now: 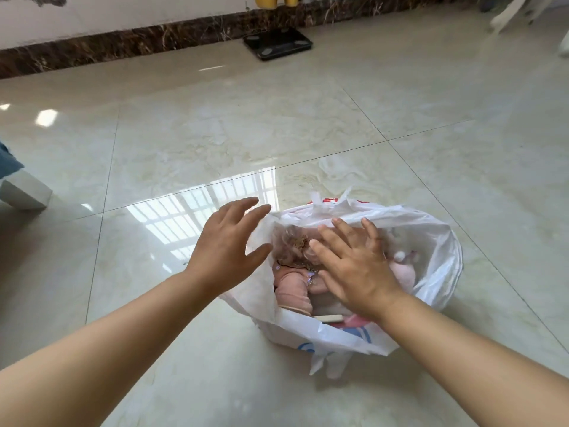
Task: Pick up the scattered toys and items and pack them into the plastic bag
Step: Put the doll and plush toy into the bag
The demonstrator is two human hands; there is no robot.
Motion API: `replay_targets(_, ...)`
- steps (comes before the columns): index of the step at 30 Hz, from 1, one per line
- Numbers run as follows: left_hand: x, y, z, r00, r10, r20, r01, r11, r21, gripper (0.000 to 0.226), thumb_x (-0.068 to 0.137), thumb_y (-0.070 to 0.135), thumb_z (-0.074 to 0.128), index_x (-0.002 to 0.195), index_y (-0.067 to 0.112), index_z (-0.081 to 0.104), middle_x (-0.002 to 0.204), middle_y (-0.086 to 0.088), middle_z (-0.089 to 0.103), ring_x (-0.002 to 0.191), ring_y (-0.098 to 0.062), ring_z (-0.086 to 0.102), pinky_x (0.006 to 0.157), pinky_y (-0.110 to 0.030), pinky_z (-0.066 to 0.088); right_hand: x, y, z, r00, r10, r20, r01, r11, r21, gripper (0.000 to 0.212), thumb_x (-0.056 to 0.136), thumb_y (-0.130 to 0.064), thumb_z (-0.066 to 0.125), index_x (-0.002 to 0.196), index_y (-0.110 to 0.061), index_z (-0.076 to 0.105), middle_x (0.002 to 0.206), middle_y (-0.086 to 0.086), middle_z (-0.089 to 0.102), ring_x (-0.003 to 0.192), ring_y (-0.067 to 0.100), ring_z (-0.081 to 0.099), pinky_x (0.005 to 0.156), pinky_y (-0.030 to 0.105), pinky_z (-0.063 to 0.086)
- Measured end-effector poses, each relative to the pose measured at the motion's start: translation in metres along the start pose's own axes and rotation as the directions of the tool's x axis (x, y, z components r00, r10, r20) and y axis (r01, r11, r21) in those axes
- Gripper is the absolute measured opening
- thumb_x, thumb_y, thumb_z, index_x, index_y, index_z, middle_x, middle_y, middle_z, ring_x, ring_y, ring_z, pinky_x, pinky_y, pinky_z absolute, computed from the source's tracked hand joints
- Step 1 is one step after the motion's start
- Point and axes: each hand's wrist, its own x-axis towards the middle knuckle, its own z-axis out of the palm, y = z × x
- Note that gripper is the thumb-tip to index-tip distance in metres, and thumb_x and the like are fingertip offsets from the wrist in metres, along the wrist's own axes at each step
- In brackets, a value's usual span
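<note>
A white plastic bag [437,260] stands open on the tiled floor, low and right of centre. Inside it lies a doll in pink clothes [292,288] with pale curly hair, and beside it a pink plush toy [403,269]. My right hand [354,266] hovers over the bag's mouth, palm down with the fingers spread and straight, holding nothing. My left hand [228,241] is at the bag's left rim, fingers straight and apart; whether it touches the plastic I cannot tell.
Glossy beige floor tiles [215,134] stretch all around the bag. A black bathroom scale [277,43] lies near the far wall. A white furniture leg [24,189] stands at the left edge, and white chair legs [511,13] at the top right.
</note>
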Motion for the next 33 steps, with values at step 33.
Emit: replay_targets(33,0.055,0.391,0.088,0.661,0.546,0.515,-0.445,0.838,-0.316,0.047,0.086,0.038,0.056,0.131,0.031,0.044,0.127,0.013,0.050,0.111,-0.010,0.052,0.082,-0.027,0.047,-0.317,0.178,-0.118,0.431,0.890,0.151,-0.873,0.369,0.319,0.048,0.070,-0.033,0.061,0.114,-0.013,0.058,0.119,0.007,0.058,0.112,0.016,0.042,0.098,0.034,0.019)
